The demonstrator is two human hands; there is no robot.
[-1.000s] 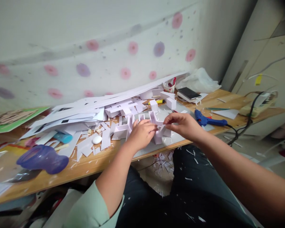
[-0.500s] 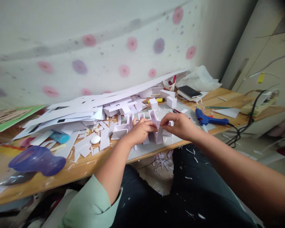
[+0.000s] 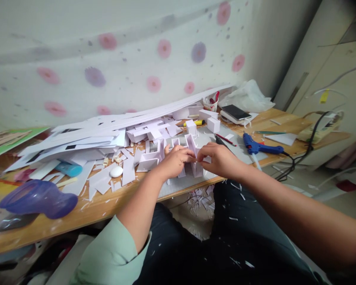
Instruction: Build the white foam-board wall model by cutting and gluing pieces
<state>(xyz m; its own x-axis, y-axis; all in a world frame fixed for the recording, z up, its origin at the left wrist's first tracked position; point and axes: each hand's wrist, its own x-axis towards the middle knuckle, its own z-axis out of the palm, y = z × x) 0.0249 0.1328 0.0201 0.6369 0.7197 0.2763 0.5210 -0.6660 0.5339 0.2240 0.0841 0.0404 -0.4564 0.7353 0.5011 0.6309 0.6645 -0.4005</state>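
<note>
A white model of upright board walls and open compartments (image 3: 190, 143) stands on a grey mat (image 3: 173, 189) at the table's front edge. My left hand (image 3: 175, 161) is closed against it, fingertips pressed on a standing wall near the middle. My right hand (image 3: 218, 158) pinches at the same wall from the right, its fingertips meeting those of my left hand. The small white board piece in that pinch is mostly hidden by the fingers. More of the model's compartments (image 3: 148, 163) show left of my left hand.
A blue glue gun (image 3: 262, 147) with a black cable lies at the right. Behind are a yellow cutter (image 3: 194, 123), a phone (image 3: 236, 112) and a cup (image 3: 210, 104). White sheets (image 3: 103, 122), board scraps (image 3: 102, 180) and a purple translucent container (image 3: 41, 199) occupy the left.
My right hand has brought the small white piece inward against the wall, so that its fingers now cover it. My left hand stays on the model. The view has shifted slightly.
</note>
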